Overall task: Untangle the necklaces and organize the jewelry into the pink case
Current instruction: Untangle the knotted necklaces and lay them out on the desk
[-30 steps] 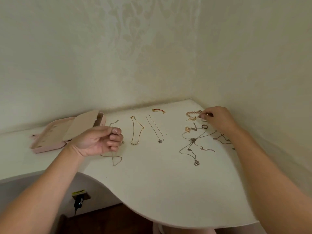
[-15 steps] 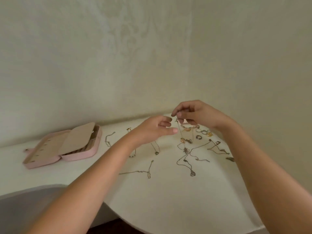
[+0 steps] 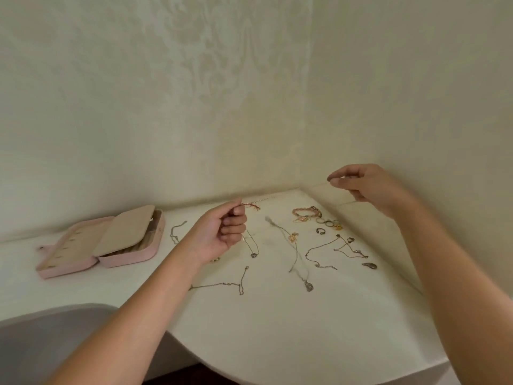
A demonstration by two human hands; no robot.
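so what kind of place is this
Most likely a room in a home, perhaps a bedroom: a white curved-edge table fits into a corner of walls with damask-patterned wallpaper, with an open pink jewelry case and loose necklaces and rings on it. The left hand and right hand pinch a thin chain.

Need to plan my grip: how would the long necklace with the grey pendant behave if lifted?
Probably floppy: the long necklace lies in loose curves on the table. Likely light, since its chain is thin. Its grey pendant would probably hang lowest and swing.
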